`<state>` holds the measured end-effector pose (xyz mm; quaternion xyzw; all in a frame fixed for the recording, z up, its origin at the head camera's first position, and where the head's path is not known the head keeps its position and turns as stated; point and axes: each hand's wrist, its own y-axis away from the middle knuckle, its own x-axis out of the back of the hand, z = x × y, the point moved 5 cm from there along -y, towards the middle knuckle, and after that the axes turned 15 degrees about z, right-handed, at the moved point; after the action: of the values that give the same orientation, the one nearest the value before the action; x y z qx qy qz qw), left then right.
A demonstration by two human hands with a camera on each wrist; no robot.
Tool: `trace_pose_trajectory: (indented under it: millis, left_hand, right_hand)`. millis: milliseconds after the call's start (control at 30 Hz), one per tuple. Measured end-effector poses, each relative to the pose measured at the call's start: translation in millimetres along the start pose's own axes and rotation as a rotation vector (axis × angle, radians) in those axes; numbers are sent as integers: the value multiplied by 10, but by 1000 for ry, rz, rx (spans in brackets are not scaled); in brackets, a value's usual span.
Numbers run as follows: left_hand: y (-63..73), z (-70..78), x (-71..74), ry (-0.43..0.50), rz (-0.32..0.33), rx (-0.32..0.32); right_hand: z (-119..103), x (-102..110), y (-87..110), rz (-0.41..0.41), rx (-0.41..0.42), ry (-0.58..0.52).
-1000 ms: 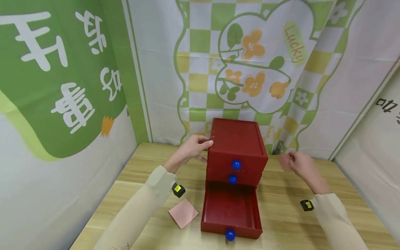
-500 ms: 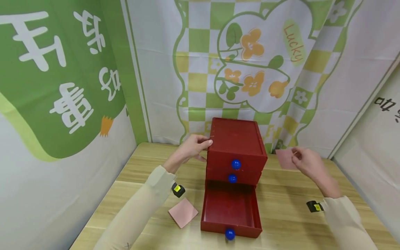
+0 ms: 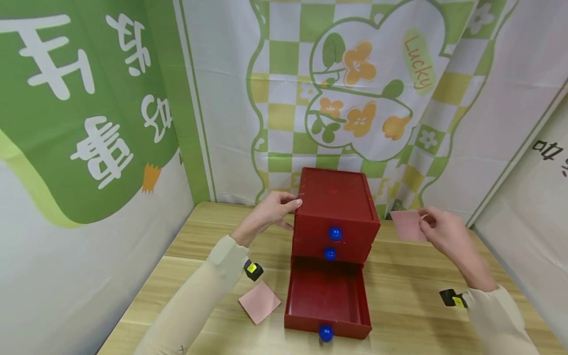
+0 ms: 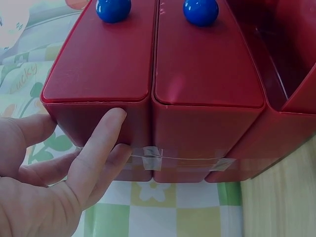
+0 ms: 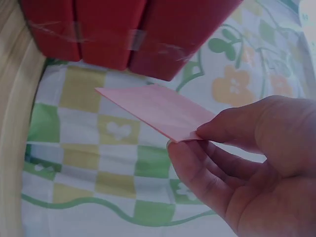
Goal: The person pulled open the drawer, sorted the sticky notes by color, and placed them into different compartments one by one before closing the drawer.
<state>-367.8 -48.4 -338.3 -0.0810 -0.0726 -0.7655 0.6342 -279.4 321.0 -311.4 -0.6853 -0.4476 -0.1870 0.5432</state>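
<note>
A red drawer cabinet with blue round knobs stands on the table. Its bottom drawer is pulled out and holds nothing; the upper two are closed. My left hand rests against the cabinet's left side, thumb at the top edge and fingers extended along the side wall. To the right of the cabinet, my right hand pinches a pink sticky note between thumb and fingers at one corner. In the right wrist view the note looks thin and flat, held clear of the cabinet.
Another pink sticky note lies on the wooden table, left of the pulled-out drawer. Behind the cabinet hangs a green-and-white checked cloth. Clear tape runs across the cabinet's side.
My right hand has moved to the right and slightly toward me, with the sticky note turned more to face the camera. The left hand, cabinet and other note have stayed put.
</note>
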Motion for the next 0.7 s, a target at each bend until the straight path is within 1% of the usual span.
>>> trace_pose_trajectory:
  millis: [167, 367, 500, 600, 700]
  left_hand:
    - [7, -1, 4, -2, -12, -1]
    - [0, -14, 39, 3, -1, -6]
    - [-2, -17, 25, 4, -12, -6]
    - [0, -8, 7, 4, -12, -4]
    - [8, -4, -4, 2, -12, -3]
  right_hand:
    - [-102, 122, 30, 52, 23, -25]
    - [-195, 178, 38, 41, 38, -52]
    - [-215, 247, 88, 59, 55, -65]
    - [-205, 283, 152, 44, 49, -62]
    - [-195, 291, 226, 10, 20, -53]
